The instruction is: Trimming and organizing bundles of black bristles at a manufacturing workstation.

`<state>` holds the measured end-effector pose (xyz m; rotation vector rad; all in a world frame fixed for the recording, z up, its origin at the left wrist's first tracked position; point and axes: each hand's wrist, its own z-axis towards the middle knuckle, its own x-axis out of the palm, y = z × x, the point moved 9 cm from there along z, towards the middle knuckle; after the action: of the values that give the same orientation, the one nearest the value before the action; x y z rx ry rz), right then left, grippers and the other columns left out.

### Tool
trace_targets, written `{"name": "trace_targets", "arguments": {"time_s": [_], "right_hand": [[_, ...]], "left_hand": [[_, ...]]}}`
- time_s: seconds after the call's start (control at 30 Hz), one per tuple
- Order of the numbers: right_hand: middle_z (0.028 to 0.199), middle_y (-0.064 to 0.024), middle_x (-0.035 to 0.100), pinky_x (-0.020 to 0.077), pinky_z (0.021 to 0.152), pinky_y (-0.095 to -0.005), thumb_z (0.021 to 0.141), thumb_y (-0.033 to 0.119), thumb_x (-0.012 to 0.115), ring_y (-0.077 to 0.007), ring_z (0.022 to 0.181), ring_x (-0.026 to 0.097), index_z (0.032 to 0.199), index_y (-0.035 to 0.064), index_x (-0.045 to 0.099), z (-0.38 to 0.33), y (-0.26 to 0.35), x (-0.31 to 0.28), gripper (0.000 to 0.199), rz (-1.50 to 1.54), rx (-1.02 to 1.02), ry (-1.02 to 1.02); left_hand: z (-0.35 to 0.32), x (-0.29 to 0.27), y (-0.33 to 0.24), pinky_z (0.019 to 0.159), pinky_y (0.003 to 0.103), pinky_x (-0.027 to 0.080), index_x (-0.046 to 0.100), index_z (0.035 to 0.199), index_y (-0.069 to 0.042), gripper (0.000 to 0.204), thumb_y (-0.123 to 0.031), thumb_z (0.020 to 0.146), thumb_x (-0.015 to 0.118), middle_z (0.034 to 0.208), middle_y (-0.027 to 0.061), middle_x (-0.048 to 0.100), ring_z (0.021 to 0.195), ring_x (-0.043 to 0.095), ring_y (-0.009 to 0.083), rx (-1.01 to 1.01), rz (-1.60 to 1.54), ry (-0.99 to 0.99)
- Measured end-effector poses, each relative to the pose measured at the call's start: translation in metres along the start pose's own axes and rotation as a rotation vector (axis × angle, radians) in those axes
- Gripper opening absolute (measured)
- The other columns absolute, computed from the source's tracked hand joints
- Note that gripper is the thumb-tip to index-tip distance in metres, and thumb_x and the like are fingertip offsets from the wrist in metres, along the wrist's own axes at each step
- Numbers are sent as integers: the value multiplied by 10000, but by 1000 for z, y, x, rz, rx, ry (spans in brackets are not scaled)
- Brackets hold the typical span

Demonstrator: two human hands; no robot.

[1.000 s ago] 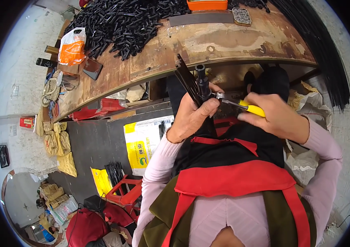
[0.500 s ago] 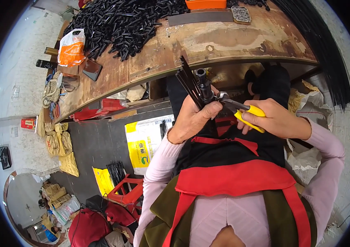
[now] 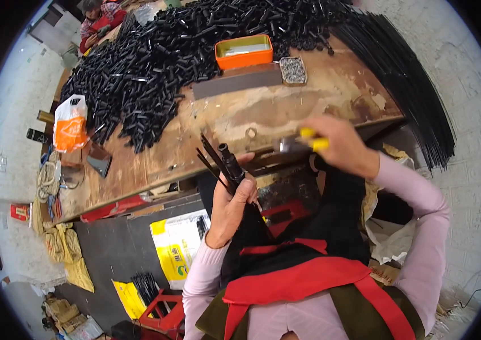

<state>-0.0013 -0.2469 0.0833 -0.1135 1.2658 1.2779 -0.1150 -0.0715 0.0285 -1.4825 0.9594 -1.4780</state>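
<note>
Near the table's front edge, my left hand point(image 3: 230, 211) is closed around a black tubular part point(image 3: 231, 163) with an open upper end. Several thin black rods point(image 3: 211, 152) stand beside the tube in the same grip, tilted up to the left. My right hand point(image 3: 343, 146) holds pliers with yellow handles point(image 3: 315, 141). They are raised over the front edge of the table, apart from the tube, and their metal jaws point left. Motion smears the pliers, so whether anything sits in the jaws does not show.
A large heap of black tubular pieces point(image 3: 144, 79) covers the back of the wooden table point(image 3: 286, 107). An orange tin point(image 3: 244, 59), a grey strip point(image 3: 235, 85) and a tray of small metal bits point(image 3: 293, 71) lie before it. Long black rods point(image 3: 399, 79) hang over the right end. A person point(image 3: 100, 27) sits far left.
The pliers have left the tube and moved up and away with my right hand. My left hand keeps the tube and rods. The view has shifted, showing more of the table.
</note>
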Motion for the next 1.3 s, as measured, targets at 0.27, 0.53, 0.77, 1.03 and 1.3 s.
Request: {"name": "trace_targets", "arguments": {"time_s": [0.27, 0.53, 0.77, 1.03, 1.3], "right_hand": [[915, -153, 639, 492, 738, -425, 815, 82, 595, -350, 852, 626, 1011, 31, 628, 105, -118, -4, 205, -518, 91, 111], [828, -119, 647, 488, 661, -373, 836, 164, 665, -291, 741, 621, 1001, 27, 641, 122, -146, -12, 215, -314, 151, 5], [746, 14, 582, 478, 538, -236, 892, 217, 699, -67, 616, 560, 931, 70, 601, 92, -150, 2, 182, 916, 779, 65], [956, -80, 627, 466, 671, -264, 912, 209, 656, -145, 749, 591, 1019, 21, 606, 0, 5, 48, 222, 1225, 737, 90], [889, -89, 590, 495, 712, -280, 911, 57, 624, -161, 789, 608, 960, 18, 525, -45, 79, 54, 117, 1109, 422, 14]], "left_hand": [[37, 3, 25, 604, 225, 374, 489, 1261, 17, 319, -177, 1011, 527, 721, -21, 462, 644, 435, 71, -141, 40, -4], [40, -11, 26, 576, 223, 350, 511, 1196, 2, 281, -206, 1010, 542, 717, -30, 453, 630, 414, 63, -134, 24, -63], [9, 7, 13, 583, 214, 350, 518, 1203, -8, 264, -170, 998, 556, 750, -33, 464, 654, 425, 57, -95, 20, 14], [-19, 24, -7, 612, 246, 363, 453, 1298, 21, 490, -346, 989, 557, 767, 1, 435, 654, 404, 93, 42, -27, 119], [-37, 36, -16, 619, 223, 351, 422, 1354, 19, 572, -412, 994, 530, 747, -14, 449, 664, 406, 73, 76, -6, 172]]}}
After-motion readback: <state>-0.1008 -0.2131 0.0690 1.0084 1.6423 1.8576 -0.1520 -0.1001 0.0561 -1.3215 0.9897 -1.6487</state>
